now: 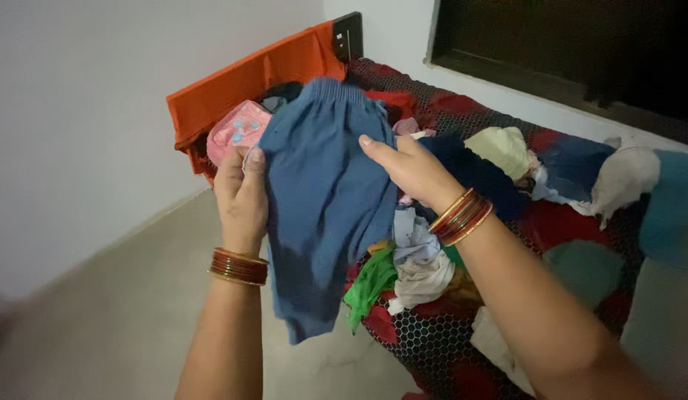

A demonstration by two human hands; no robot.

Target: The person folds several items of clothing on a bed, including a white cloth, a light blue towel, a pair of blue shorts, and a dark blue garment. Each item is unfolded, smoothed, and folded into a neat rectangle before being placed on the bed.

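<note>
At centre frame I hold the blue garment (pixel 325 200) up over the bed (pixel 433 341), left hand (pixel 241 196) pinching its left edge. My right hand (pixel 410 167) grips its right side, fingers apparently closed; loose clothes (pixel 418 259) are heaped just right of it.

Lighting: dim, soft indoor light, cool in tone; no glare, no hard shadows. Window (pixel 566 44) at upper right is black and gives no light. Wall (pixel 77 111) reads as flat grey. Sharpness: low overall, grainy; floor (pixel 99 318) and lower-left corner smeared; clothes at the right edge blurred. Colours of the bed cover (pixel 433 333) muted.
</note>
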